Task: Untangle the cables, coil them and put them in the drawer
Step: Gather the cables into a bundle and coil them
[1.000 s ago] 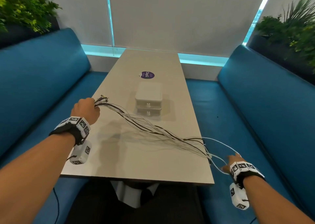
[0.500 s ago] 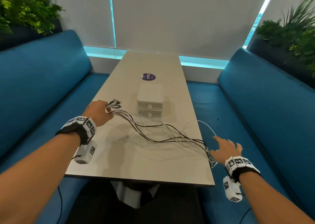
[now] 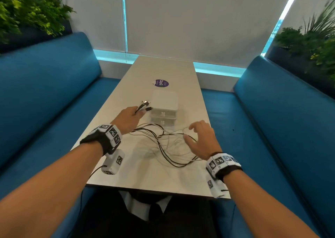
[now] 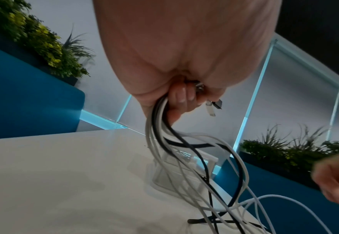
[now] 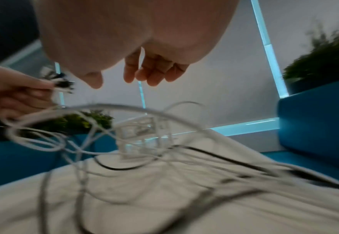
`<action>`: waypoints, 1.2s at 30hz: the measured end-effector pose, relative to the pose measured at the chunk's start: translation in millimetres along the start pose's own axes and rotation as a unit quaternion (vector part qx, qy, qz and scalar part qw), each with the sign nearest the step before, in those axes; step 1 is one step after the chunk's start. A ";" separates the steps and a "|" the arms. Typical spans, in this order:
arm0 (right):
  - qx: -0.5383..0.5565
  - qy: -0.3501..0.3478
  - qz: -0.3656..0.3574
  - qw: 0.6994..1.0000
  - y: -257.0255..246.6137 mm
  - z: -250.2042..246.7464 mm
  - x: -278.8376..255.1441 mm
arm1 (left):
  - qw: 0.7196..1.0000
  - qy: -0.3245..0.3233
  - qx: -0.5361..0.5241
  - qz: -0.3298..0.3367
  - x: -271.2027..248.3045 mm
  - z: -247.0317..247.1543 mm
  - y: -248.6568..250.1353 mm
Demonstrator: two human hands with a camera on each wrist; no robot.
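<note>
Several white and black cables [image 3: 168,143] lie in loose loops on the pale table [image 3: 137,174]. My left hand [image 3: 129,117] grips one end of the bundle, and the plugs [image 3: 145,106] stick out past my fingers beside the white drawer unit [image 3: 164,109]. The left wrist view shows my fingers [image 4: 181,99] curled round the cables [image 4: 160,126]. My right hand [image 3: 201,138] hovers over the loops with its fingers spread and holds nothing; in the right wrist view the fingers [image 5: 150,76] hang above the blurred cables [image 5: 124,142].
The two-drawer unit stands in mid-table with both drawers closed, and a purple sticker [image 3: 160,83] lies behind it. Blue benches [image 3: 45,93] flank the table on both sides. Planters [image 3: 27,17] sit behind the backrests. A blind covers the far window.
My left hand carried the plug ends right and forward to the drawer unit, so the cables went slack into loops. My right hand let go at the table's right edge and moved over the loops.
</note>
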State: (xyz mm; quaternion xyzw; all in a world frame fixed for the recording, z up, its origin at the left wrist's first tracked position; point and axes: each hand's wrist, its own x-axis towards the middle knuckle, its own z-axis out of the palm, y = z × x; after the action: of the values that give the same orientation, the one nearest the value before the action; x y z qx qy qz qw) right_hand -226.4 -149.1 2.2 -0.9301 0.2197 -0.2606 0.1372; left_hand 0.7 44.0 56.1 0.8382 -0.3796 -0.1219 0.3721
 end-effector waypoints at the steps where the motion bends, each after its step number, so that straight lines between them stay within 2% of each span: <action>1: 0.024 0.011 -0.022 0.999 -15.7 2.8 5.5 | 1.000 -0.004 0.003 0.011 -1.4 2.9 5.0; 3: 0.071 0.015 -0.064 0.995 -47.1 8.4 15.6 | 0.999 -0.014 -0.008 0.035 -3.3 10.9 13.4; 5: 0.114 -0.034 -0.086 0.989 -75.1 18.9 25.3 | 0.996 -0.022 -0.058 0.062 -7.6 19.8 22.0; 7: 0.151 -0.128 -0.053 0.979 -95.6 32.7 36.7 | 0.989 -0.025 -0.125 0.070 -12.4 28.8 28.2; 9: 0.175 -0.191 0.003 0.966 -103.5 43.2 46.9 | 0.978 -0.015 -0.198 0.057 -14.2 34.0 29.7; 11: 0.131 -0.216 0.008 0.968 -102.4 50.4 50.8 | 0.967 0.004 -0.254 0.037 -15.0 32.2 28.6; 13: 0.019 -0.240 -0.034 0.970 -99.6 56.0 45.3 | 0.962 0.025 -0.269 0.035 -13.3 27.4 25.2; 15: -0.057 -0.240 -0.066 0.967 -98.2 60.9 38.0 | 0.963 0.044 -0.262 0.037 -9.8 24.2 20.9; 17: -0.040 -0.231 -0.061 0.970 -94.0 65.1 35.4 | 0.953 0.069 -0.295 0.016 -4.1 23.1 17.1; 18: -0.012 -0.231 -0.054 0.971 -91.6 64.3 34.8 | 0.938 0.081 -0.336 -0.006 -0.7 23.5 15.4; 20: 0.033 -0.241 -0.042 0.969 -84.2 63.3 34.8 | 0.891 0.092 -0.441 -0.051 3.4 23.5 15.7; 22: 0.050 -0.251 -0.033 0.966 -79.7 60.3 32.2 | 0.854 0.102 -0.501 -0.097 6.1 25.1 16.3; 26: 0.054 -0.264 -0.030 0.963 -82.0 58.7 27.2 | 0.813 0.139 -0.541 -0.166 10.8 30.7 8.4; 30: 0.065 -0.275 -0.047 0.958 -86.5 56.4 24.4 | 0.813 0.137 -0.535 -0.183 12.2 30.4 -4.0; 34: 0.060 -0.296 -0.050 0.952 -85.6 55.9 25.8 | 0.797 0.108 -0.563 -0.189 7.2 27.7 -18.8; 36: 0.024 -0.315 -0.049 0.948 -81.9 55.5 26.5 | 0.811 0.092 -0.542 -0.198 4.3 25.5 -24.7</action>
State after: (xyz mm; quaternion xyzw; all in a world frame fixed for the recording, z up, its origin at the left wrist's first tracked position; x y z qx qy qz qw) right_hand -148.2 -83.1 -2.2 -0.9710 0.1129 0.0339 0.2082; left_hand 4.7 38.1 21.1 0.5646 -0.0417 -0.3012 0.7673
